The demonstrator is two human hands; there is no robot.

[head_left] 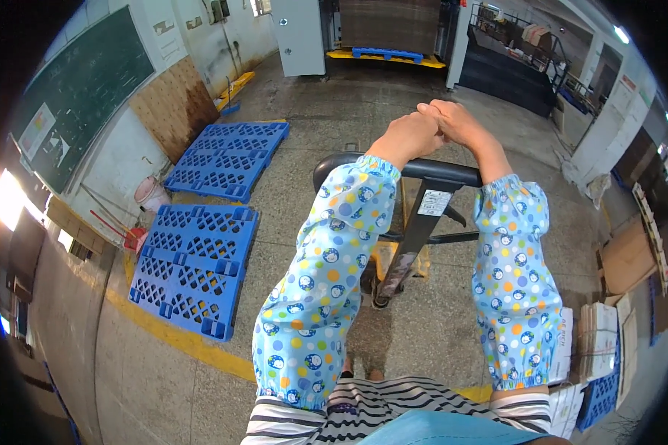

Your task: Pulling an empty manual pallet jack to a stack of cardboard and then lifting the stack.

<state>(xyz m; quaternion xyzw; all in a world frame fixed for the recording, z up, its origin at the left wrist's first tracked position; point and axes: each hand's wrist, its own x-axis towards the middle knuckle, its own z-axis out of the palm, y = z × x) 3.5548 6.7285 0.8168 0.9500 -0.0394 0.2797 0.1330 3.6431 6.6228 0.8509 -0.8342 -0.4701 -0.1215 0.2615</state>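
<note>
Running L-R, blk handle bar (453,175) tops shaft (414,236) slanting down-L.

I'm reading the handle (460,174) as smooth and semi-gloss; can't be sure whether I'm looking at plastic or coated metal. Its label (433,202) is showing as flat paper or film. Sleeves (323,274) are looking like thin, crinkled cloth; trousers (416,390), soft matt cloth. Pallets (239,268) are reading as moulded plastic, faintly shiny. Floor (297,245) is showing hard, speckled stone or concrete, dull. Chalkboard (89,89) is looking matt, plywood (172,104) rough bare wood. I'm seeing matt cardboard on the cartons (595,337).
</note>
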